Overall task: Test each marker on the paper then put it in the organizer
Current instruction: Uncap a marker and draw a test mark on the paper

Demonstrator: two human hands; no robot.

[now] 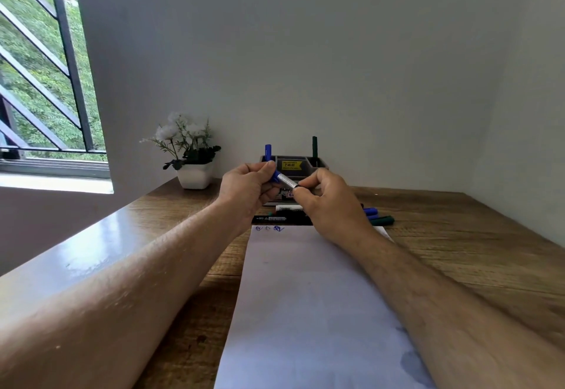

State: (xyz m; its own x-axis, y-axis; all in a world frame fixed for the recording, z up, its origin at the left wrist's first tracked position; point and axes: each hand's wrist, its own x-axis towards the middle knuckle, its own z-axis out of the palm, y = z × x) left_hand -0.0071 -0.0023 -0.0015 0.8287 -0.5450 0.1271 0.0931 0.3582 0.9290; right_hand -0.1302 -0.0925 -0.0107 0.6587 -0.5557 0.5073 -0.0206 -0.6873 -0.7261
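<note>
Both hands hold one blue marker (283,179) with a white label above the table. My left hand (247,188) grips its blue cap end; my right hand (328,202) pinches the other end. Behind them stands the dark organizer (301,162) with a yellow sticker; a blue marker (268,152) stands in its left slot and a dark green one (315,147) in its right slot. The white paper (305,297) lies in front, with small blue scribbles (270,229) at its far left corner. Several loose markers (377,216) lie between paper and organizer.
A white pot of white flowers (191,156) stands at the back left of the wooden table (458,245). A barred window (46,82) is on the left, and a plain wall rises behind the table.
</note>
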